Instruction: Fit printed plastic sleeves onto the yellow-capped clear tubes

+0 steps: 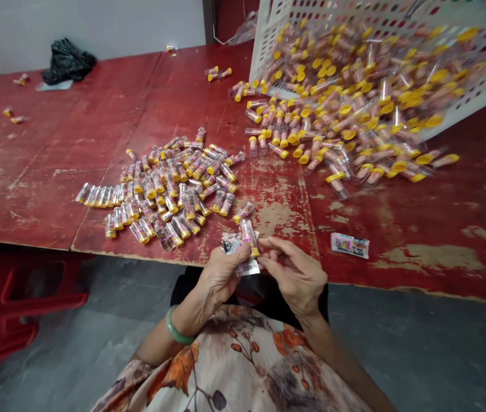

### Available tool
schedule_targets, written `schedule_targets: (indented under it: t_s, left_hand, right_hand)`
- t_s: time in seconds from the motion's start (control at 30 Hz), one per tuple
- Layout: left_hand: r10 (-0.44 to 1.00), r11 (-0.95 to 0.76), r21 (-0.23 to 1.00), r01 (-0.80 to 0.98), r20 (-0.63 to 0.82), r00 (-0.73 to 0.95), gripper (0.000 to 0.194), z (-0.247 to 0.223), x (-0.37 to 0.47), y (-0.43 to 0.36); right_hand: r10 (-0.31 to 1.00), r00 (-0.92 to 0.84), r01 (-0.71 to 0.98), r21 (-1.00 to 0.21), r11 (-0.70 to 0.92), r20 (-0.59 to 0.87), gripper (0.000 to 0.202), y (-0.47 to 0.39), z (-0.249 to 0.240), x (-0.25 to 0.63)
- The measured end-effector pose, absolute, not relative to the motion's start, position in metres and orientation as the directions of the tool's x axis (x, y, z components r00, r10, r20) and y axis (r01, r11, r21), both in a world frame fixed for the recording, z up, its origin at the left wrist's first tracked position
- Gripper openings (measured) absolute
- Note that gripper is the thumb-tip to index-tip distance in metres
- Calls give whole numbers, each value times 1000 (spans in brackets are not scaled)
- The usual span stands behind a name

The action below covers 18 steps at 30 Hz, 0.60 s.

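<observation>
My left hand (220, 273) is closed at the table's front edge. Between its thumb and fingers it grips a small clear tube (247, 230) with a yellow cap, together with printed plastic wrappers (249, 267) that fan out below it. My right hand (296, 276) meets it from the right, thumb and fingers pinched beside the tube's capped end; what they pinch is hidden. Just beyond my hands lies a heap of wrapped tubes (174, 177), some in a neat row at its left. A printed wrapper stack (350, 245) rests to the right.
A white perforated basket (474, 109), tipped on its side, spills unwrapped yellow-capped tubes (324, 114) onto the worn red table (109, 123). A black plastic bag (68, 60) lies at the back left, with a few loose tubes around. Red stools (23, 286) stand at lower left.
</observation>
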<state>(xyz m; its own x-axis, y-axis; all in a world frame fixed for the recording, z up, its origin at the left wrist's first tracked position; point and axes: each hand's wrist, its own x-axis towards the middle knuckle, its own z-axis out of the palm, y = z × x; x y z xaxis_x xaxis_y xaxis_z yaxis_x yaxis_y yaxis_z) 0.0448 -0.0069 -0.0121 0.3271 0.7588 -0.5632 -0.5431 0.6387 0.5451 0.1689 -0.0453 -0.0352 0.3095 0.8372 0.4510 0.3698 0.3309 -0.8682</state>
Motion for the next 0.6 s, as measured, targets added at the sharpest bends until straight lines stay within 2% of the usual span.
schedule_targets:
  t_s: [0.13,0.3,0.5,0.6]
  left_hand:
    - [736,672,544,-503,-567,370,38,-12,43,-6]
    - [766,637,589,-498,-553,327,37,-15,42,-5]
    - [804,580,641,-503,-548,230,30,-19,42,-4]
    - [825,542,679,-495,-542,161,32,-19,43,-2]
  right_hand:
    - [811,307,378,-845,377,499,20,-53,-28,171]
    - [764,255,507,-755,417,593,23,-47,-36,169]
    - [589,121,757,-458,466,799,31,-36,-51,155]
    - [544,132,818,-402,412,828,28,-30,-59,142]
